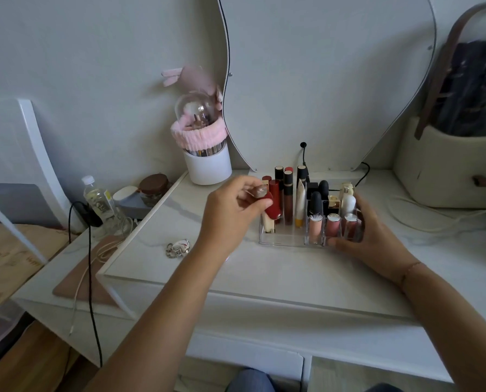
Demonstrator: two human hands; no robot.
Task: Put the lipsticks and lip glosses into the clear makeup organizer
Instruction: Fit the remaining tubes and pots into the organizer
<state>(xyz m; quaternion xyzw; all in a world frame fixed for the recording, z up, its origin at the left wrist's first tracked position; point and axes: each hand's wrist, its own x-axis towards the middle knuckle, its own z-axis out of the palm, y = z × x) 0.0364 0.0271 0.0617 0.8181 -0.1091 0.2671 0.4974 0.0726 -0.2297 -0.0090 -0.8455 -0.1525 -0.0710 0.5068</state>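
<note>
The left grip pinches a small rose-brown capped lipstick tube near its top. It is poised over the left compartments of the clear acrylic makeup organizer on the white marbled tabletop. The right grip clasps the organizer's right end. The tube looks light, rigid and glossy, so probably slippery; a fingertip pinch round the barrel suits it.

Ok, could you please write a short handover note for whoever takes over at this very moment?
Left hand: pinches a red lipstick over the left side of the clear organizer.
Right hand: grips the organizer's right end, on the vanity top.
Done: many lipsticks and glosses already stand in it.
Left: slot in the held lipstick; no other loose ones in view.
</note>
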